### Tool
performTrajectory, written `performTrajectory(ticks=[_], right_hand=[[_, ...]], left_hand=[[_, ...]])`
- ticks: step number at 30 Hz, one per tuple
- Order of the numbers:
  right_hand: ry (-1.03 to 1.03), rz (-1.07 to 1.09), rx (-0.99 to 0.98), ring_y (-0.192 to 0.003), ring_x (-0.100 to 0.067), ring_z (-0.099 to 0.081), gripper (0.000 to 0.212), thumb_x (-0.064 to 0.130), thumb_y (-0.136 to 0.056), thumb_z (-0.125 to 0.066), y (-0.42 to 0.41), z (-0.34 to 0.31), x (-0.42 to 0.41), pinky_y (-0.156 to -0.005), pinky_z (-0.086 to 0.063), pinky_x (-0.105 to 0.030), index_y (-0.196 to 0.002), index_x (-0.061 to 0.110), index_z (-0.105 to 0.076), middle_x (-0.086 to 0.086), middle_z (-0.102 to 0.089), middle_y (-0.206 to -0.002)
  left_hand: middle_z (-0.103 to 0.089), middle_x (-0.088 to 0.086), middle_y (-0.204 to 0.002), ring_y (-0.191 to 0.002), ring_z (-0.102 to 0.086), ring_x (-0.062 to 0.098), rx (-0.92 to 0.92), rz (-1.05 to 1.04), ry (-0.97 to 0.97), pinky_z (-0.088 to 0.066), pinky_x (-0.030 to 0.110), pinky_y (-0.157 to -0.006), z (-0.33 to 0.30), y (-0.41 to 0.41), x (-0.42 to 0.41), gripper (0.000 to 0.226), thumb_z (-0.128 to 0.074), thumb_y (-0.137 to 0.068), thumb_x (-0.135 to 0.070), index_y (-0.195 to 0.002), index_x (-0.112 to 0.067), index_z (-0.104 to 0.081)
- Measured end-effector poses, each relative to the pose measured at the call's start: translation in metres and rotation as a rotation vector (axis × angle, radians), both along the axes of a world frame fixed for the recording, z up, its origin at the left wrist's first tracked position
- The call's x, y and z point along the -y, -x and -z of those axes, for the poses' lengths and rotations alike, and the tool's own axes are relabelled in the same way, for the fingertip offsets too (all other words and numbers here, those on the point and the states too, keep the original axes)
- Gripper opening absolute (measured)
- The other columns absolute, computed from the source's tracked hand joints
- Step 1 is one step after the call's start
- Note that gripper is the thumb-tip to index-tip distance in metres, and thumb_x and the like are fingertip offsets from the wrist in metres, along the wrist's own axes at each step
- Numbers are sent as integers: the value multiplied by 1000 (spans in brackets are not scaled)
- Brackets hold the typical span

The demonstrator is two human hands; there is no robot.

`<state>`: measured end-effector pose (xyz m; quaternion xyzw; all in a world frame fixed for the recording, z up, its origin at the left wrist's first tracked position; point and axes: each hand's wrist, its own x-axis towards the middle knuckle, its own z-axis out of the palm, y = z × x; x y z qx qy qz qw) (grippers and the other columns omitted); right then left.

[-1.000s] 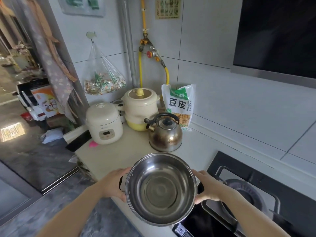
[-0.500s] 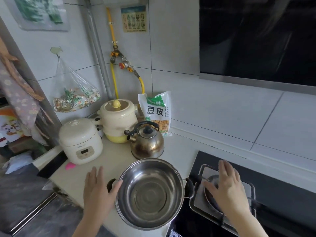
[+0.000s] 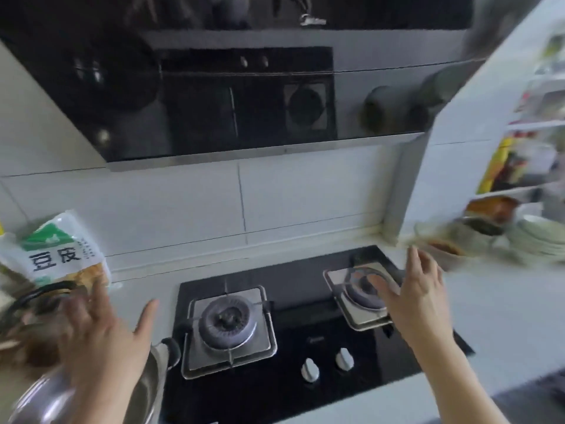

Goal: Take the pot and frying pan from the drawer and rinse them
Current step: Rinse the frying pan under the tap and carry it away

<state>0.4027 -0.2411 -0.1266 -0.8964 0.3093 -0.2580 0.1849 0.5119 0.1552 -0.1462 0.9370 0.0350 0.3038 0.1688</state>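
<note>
The stainless steel pot [image 3: 46, 402] rests on the counter at the bottom left, beside the black gas hob; its black side handle [image 3: 171, 347] shows near the left burner. My left hand [image 3: 104, 341] hovers above the pot with fingers spread, holding nothing. My right hand [image 3: 419, 298] is raised over the right burner [image 3: 363, 289], fingers apart and empty. No frying pan or drawer is in view. The picture is blurred by motion.
The black gas hob [image 3: 290, 328] has a left burner [image 3: 227, 322] and two knobs [image 3: 327, 364]. A dark kettle [image 3: 33, 304] and a bag of dried tofu skin [image 3: 58, 252] stand at left. Bowls and plates [image 3: 489, 237] crowd the right counter. A range hood [image 3: 214, 96] hangs above.
Both hands let go of the pot after setting it on the counter beside the hob. The view swung right, and my hands have lifted away with it.
</note>
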Motion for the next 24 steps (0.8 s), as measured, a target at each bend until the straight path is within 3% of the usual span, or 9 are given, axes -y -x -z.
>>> performTrajectory(ticks=[7, 10, 15, 18, 21, 24], right_hand=[[34, 352, 4, -140, -33, -26, 94, 57, -86, -60, 187, -16, 130, -115, -25, -44, -153, 4, -22, -16, -29, -155], [44, 471, -7, -143, -31, -21, 94, 55, -85, -63, 269, -22, 175, -117, -22, -41, -153, 5, -21, -14, -28, -156], [97, 652, -18, -142, -31, -23, 92, 54, -87, -62, 389, -25, 236, -116, -26, -42, -153, 3, -22, -15, -31, -154], [98, 758, -27, -142, -30, -25, 93, 55, -86, -61, 445, -25, 263, -115, -28, -42, -152, 2, -24, -16, -33, -153], [98, 854, -34, -140, -31, -28, 93, 57, -86, -61, 491, -20, 288, -114, -31, -43, -151, 1, -27, -16, -36, -151], [102, 957, -36, -137, -33, -34, 93, 55, -84, -64, 530, -14, 317, -112, -34, -44, -149, -2, -30, -18, -40, -148]], left_hand=[[-45, 39, -130, -120, -38, 57, 8, 340, -6, -38, 66, -97, -6, 59, 202, 80, -73, -79, -42, -132, 11, -43], [-42, 38, -134, -125, -35, 56, -5, 474, 10, -31, 63, -106, -4, 101, 283, 80, -66, -84, -48, -134, 10, -42], [-45, 38, -130, -121, -39, 56, 25, 698, 32, -34, 65, -100, -1, 176, 409, 77, -63, -86, -47, -132, 12, -44], [-45, 37, -130, -121, -39, 54, 17, 826, 13, -35, 65, -100, 1, 211, 478, 81, -69, -82, -48, -132, 10, -44], [-43, 35, -137, -128, -38, 51, 7, 932, -33, -31, 60, -107, 1, 237, 542, 86, -57, -86, -59, -137, 9, -41], [-42, 36, -138, -131, -35, 51, 3, 1032, -18, -29, 60, -109, -1, 262, 610, 86, -65, -81, -51, -138, 9, -41]])
